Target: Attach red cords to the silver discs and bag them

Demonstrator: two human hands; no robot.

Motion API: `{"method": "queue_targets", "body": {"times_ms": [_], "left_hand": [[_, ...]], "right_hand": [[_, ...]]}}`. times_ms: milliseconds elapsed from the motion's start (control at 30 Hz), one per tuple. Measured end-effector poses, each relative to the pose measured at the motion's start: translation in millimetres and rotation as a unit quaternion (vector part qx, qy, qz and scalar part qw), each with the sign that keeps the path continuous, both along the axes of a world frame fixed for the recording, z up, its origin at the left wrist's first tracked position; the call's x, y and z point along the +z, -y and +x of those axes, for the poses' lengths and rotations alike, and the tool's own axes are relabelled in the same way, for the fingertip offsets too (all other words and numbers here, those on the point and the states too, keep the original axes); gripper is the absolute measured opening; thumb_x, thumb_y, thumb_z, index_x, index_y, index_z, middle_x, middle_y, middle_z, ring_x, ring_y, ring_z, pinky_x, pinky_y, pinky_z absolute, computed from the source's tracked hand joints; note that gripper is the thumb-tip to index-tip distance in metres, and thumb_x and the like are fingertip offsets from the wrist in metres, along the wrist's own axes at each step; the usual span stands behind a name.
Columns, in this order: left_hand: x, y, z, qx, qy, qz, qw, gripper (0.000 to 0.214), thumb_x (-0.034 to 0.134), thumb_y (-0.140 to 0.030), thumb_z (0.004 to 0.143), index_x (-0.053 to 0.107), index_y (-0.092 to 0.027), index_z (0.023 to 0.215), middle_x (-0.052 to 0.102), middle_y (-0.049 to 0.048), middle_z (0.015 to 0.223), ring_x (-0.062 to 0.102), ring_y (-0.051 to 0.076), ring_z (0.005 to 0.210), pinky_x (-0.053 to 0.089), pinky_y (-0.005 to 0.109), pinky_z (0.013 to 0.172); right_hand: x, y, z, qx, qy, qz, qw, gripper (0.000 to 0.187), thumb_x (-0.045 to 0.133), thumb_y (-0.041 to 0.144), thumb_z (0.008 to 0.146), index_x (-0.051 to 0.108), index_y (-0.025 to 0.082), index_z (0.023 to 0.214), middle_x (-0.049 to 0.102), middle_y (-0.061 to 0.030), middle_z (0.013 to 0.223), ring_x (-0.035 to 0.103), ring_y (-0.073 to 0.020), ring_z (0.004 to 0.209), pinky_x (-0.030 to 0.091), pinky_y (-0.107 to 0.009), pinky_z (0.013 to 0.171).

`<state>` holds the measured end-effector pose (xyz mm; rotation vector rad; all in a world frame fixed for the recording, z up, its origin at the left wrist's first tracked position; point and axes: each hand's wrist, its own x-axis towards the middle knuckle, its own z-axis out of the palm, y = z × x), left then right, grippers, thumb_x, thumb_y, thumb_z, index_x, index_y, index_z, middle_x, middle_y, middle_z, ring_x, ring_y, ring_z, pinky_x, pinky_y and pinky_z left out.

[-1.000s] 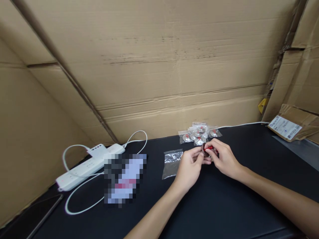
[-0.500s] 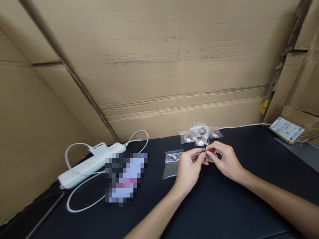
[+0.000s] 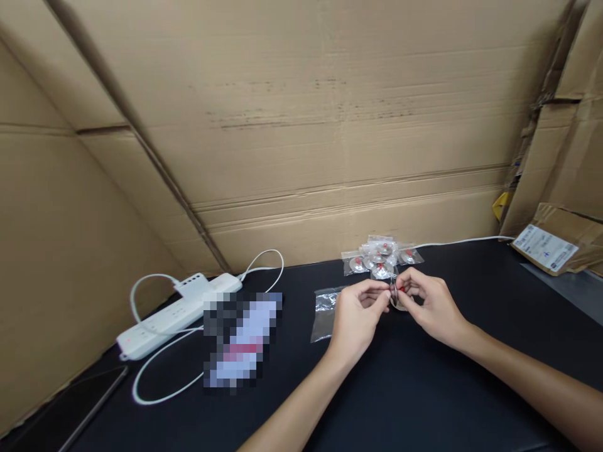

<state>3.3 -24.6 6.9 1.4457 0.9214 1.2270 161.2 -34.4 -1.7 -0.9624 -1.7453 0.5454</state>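
Observation:
My left hand [image 3: 360, 314] is closed, with thumb and fingertips pinched at a thin metal piece [image 3: 394, 290], which looks like a ring or disc seen edge-on. Facing it, my right hand [image 3: 428, 304] is closed in a pinch on a small red piece [image 3: 401, 289]. Below the fingertips shows the pale edge of a round disc [image 3: 399, 305], mostly hidden by the fingers; I cannot tell how these parts join. Beside my left hand lies a flat clear plastic bag [image 3: 324, 317]. Just beyond both hands are several clear bags [image 3: 381, 270] holding silvery discs with red parts.
A white power strip [image 3: 164, 320] with looping cables lies at the left, near a blurred-out item [image 3: 247, 342] and a dark flat device [image 3: 70, 408]. Cardboard walls [image 3: 301, 138] enclose the black table [image 3: 424, 402]. A labelled carton [image 3: 560, 242] sits at the right.
My two hands' fingertips have shifted slightly, and the thin metal piece now stands between them, with less of the red piece showing. The whole view has moved a little.

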Motion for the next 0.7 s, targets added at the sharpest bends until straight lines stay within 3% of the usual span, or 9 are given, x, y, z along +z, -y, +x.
{"method": "queue_targets", "body": {"times_ms": [200,400,500,700], "left_hand": [[3.6,-3.1,-2.2,0.004,0.025,-0.008,1.0,0.011,0.072,-0.023,0.072,0.069,-0.013,0.075,0.067,0.0044,0.072,0.06,0.013,0.059,0.052,0.024,0.057],[7.3,-5.5,-5.4,-0.01,0.042,-0.041,0.998,0.011,0.073,-0.023,0.07,0.068,-0.013,0.074,0.066,0.0032,0.068,0.059,0.011,0.057,0.05,0.023,0.057],[8.1,-5.9,-6.0,-0.013,0.038,-0.039,0.998,0.01,0.073,-0.021,0.07,0.068,-0.013,0.075,0.067,0.0037,0.07,0.059,0.012,0.058,0.049,0.023,0.056],[4.8,-14.2,-10.1,0.024,0.02,-0.024,0.999,0.011,0.071,-0.02,0.07,0.065,-0.012,0.076,0.062,0.0023,0.068,0.056,0.011,0.055,0.048,0.023,0.054]], "right_hand": [[2.4,1.0,1.3,0.019,0.019,0.003,1.0,0.007,0.057,0.02,0.087,0.056,0.019,0.094,0.061,-0.0036,0.085,0.061,-0.0129,0.068,0.054,-0.026,0.063],[-6.1,-7.0,1.3,0.089,-0.067,-0.061,0.992,0.044,0.069,0.028,0.081,0.05,0.022,0.12,0.063,-0.0063,0.099,0.066,-0.0169,0.087,0.058,-0.03,0.075],[-8.4,-8.5,1.4,0.125,-0.075,-0.09,0.985,0.04,0.069,0.028,0.081,0.053,0.021,0.117,0.065,-0.0058,0.098,0.067,-0.0171,0.086,0.057,-0.032,0.079],[-9.8,-9.6,0.4,0.083,-0.067,-0.076,0.991,0.039,0.069,0.028,0.079,0.056,0.02,0.115,0.066,-0.0063,0.096,0.066,-0.0162,0.078,0.057,-0.031,0.072]]}}
